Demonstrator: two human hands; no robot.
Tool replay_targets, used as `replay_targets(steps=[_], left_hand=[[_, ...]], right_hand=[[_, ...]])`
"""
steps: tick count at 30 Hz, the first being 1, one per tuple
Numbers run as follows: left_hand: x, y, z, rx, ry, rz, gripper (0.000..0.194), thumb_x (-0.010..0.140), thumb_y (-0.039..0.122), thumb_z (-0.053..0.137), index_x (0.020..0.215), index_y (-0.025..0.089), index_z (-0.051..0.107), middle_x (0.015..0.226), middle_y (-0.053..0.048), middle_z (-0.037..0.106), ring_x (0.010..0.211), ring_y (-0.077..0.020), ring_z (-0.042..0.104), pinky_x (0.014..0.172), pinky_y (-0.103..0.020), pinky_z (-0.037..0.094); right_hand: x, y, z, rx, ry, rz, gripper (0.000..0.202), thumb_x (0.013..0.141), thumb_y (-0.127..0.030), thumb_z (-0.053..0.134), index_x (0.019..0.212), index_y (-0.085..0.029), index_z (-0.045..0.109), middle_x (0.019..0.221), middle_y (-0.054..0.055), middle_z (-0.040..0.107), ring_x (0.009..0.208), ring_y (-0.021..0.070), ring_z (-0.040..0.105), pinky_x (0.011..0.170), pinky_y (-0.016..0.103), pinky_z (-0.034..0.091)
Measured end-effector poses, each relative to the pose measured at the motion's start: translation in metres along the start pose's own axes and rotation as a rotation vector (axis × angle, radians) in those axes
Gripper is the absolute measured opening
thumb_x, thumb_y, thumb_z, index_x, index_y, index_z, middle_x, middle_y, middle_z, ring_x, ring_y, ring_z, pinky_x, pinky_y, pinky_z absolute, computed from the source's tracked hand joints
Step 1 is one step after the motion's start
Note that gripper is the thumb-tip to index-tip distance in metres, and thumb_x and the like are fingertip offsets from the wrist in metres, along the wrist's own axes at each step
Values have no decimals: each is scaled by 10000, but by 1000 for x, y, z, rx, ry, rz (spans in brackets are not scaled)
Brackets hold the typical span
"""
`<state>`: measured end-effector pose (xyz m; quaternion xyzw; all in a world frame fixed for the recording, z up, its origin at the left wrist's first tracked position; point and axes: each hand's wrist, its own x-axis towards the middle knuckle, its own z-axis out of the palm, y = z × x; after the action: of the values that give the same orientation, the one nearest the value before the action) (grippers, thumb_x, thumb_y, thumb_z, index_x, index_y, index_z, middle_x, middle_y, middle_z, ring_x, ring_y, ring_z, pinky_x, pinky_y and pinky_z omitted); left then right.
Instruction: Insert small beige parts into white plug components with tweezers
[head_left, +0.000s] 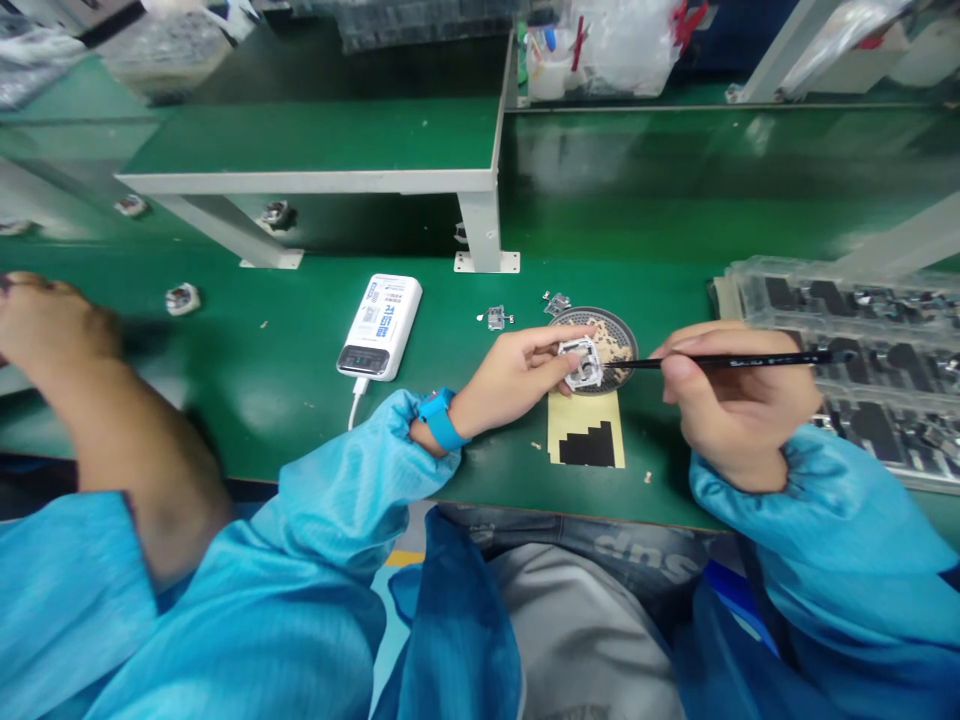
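Note:
Between thumb and fingers, my left hand (510, 378) pinches a small white and silver metal-and-plastic part (582, 364), held over a round grey dish (628, 335). Small beige bits (613, 338) lie in that dish. My right hand (731, 405) grips a thin black stick tool (750, 359), perhaps a fine brush or tweezers. Its tip reaches the right side of the part; whether it touches cannot be made out. Below the dish lies a yellow sheet (555, 430) with black stepped pieces (589, 446) on it. Two small metal pieces (496, 317) (556, 303) rest beyond my left hand.
A white power bank (380, 325) with a cable lies left of my hands. Clear plastic trays (885, 370) of parts stand at the right. A raised green shelf (315, 140) on white legs stands behind. A co-worker's arm (112, 410) is at far left.

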<state>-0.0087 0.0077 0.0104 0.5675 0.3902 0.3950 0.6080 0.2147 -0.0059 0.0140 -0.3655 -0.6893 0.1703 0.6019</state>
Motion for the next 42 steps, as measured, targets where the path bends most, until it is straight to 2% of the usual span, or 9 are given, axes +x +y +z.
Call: replay_targets(steps=[9,16,21,26,30,32,34,36,42], left_hand=[[-1,1,-2,226,55,76,455,861,189,710,1313,146,695,673,8,579,573,-98,480,540,-220,417],[2,0,-9,371,131,174,377,872,169,677,1243,187,738,761,-15,625,627,-113,495,587,-238,433],[7,-6,-12,348,124,174,366,857,148,682,1221,161,721,831,-27,671,653,-105,553,620,-224,484],[8,-4,-11,157,157,139,379,799,182,763,1155,163,634,997,-58,702,797,-153,695,665,-236,583],[5,4,-10,176,116,35,333,834,285,775,1123,151,679,888,-53,721,640,-137,687,576,-226,566],[2,8,-9,233,92,6,317,850,336,778,1094,143,718,801,-49,726,618,-135,682,558,-210,539],[0,12,-7,266,85,-8,326,851,364,785,1084,140,740,745,-47,726,587,-129,664,527,-199,502],[-2,14,-5,264,82,-14,333,848,372,790,1078,135,752,730,-48,730,550,-119,639,504,-201,479],[-1,12,-5,193,60,-20,359,845,411,796,1062,128,763,757,-62,747,529,-109,615,480,-203,449]], right_hand=[[0,0,1,11,-112,79,129,855,-262,785,968,-266,722,937,48,750,683,176,684,475,309,529],[9,-1,2,248,-211,275,87,905,-293,743,920,-240,676,950,15,746,489,78,569,393,233,472],[12,5,0,278,-232,334,144,896,-331,755,924,-220,668,929,29,736,516,94,601,437,249,502],[8,-16,-16,400,-274,581,390,1010,-491,554,749,-201,566,735,35,679,588,136,631,562,287,524],[21,-41,-62,391,-121,651,363,1004,-518,556,793,-224,548,551,-54,445,439,101,429,456,264,377],[34,-43,-103,142,43,574,327,992,-511,586,852,-217,615,533,-82,301,424,77,268,433,255,216],[48,-33,-150,-353,184,453,265,952,-450,668,907,-191,700,580,-50,434,494,84,338,498,283,232],[55,-15,-195,-818,98,533,191,860,-385,771,882,-197,747,599,-33,538,546,100,412,556,299,266],[36,38,-260,-870,-102,694,212,612,-264,915,688,-169,741,433,-38,519,427,88,389,571,345,250]])
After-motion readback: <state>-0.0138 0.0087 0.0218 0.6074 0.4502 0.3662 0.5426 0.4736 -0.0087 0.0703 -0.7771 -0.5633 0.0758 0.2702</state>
